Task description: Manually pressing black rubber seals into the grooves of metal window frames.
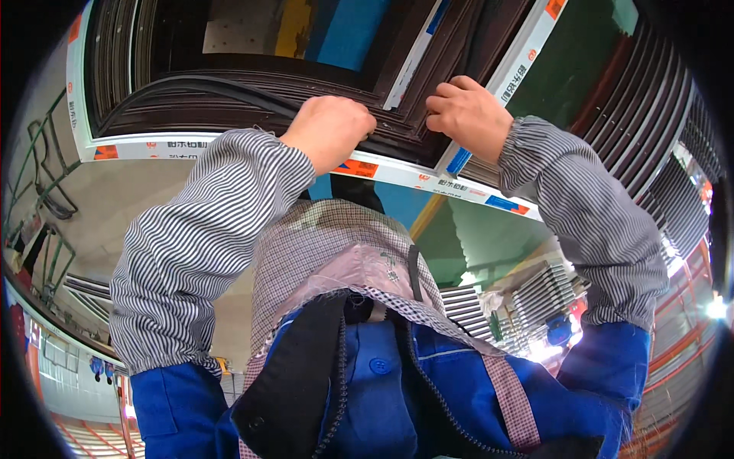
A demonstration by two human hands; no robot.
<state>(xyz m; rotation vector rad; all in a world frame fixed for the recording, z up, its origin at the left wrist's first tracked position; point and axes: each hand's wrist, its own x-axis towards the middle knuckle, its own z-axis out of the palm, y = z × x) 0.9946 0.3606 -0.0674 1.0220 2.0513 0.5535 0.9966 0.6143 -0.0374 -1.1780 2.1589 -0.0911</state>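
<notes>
A dark brown window frame (191, 126) edged with white printed protective tape lies in front of me. Along its near side runs a black rubber sealing strip (229, 86), which rises in a loose curve at the left. My left hand (330, 130) is closed round this strip above the near rail. To its right, my right hand (470, 116) has its fingers curled down against the inner corner, where the near rail meets a crossing bar. What those fingertips hold, if anything, is hidden under them.
Stacked dark profiles (650, 92) stand at the right, beside a green surface (585, 57). Inside the frame's opening a blue and yellow area (336, 34) shows. Green metal racks (46, 153) stand at the far left. More profiles (543, 294) lie low on the right.
</notes>
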